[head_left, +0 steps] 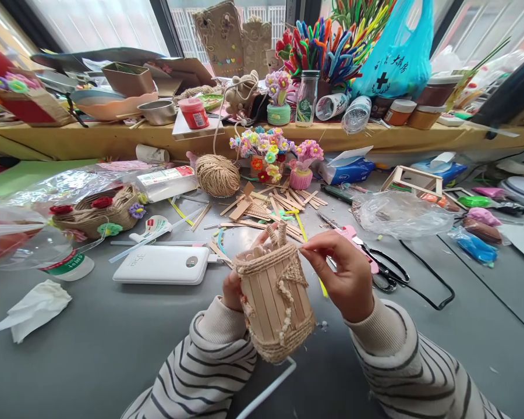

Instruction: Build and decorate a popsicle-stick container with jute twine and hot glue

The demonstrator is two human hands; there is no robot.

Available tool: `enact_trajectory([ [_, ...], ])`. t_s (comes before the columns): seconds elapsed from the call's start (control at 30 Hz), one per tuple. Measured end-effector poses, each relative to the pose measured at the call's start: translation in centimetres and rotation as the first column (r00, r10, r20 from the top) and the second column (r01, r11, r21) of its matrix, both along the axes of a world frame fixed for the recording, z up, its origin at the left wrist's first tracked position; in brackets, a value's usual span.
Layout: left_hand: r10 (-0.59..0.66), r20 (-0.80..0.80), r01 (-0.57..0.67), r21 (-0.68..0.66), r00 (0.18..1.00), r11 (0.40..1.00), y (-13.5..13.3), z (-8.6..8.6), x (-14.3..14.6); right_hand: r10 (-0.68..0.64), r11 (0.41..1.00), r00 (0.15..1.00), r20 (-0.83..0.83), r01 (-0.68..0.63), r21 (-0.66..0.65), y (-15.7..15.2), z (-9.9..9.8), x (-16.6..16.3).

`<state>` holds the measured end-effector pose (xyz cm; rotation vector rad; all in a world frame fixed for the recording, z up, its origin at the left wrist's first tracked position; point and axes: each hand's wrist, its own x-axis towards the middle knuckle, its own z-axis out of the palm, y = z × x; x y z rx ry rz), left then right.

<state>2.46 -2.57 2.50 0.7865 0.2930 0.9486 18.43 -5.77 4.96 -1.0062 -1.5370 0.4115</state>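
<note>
A small basket [274, 297] of upright wooden craft sticks is held tilted above the grey table. Jute twine wraps its top and base, and a beaded, knobbly cord runs down its front. My left hand [233, 288] grips it from the left and behind, with most fingers hidden. Beside the right end of the twine rim, my right hand [343, 273] has thumb and forefinger pinched together; what lies between the fingertips is too small to make out. Below the basket, a white translucent stick [268, 389] lies on the table.
Loose craft sticks [262, 206] and a twine ball [218, 176] lie behind the basket. At left are a white power bank [161, 265] and a twine boat-shaped basket [98, 218]. Pink-handled scissors [362, 247] and a black cord [436, 297] lie right. Crowded shelf [157, 139] behind.
</note>
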Motion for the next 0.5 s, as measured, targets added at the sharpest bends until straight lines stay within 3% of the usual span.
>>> enact_trajectory([
  [0.07,-0.004,-0.011,0.005,0.027,1.000,1.000,0.2,0.4,0.1,0.000,0.999,1.000,-0.020,-0.001,-0.034,0.2,-0.1,0.1],
  [0.23,0.120,-0.019,-0.119,0.064,0.993,0.991,0.6,0.5,0.6,-0.024,0.994,0.997,-0.069,0.017,-0.112,0.9,-0.5,0.5],
  [0.5,0.094,-0.110,-0.076,0.156,0.990,0.985,2.6,0.0,0.5,-0.053,0.979,0.987,-0.149,0.022,-0.202,1.8,-1.0,0.8],
])
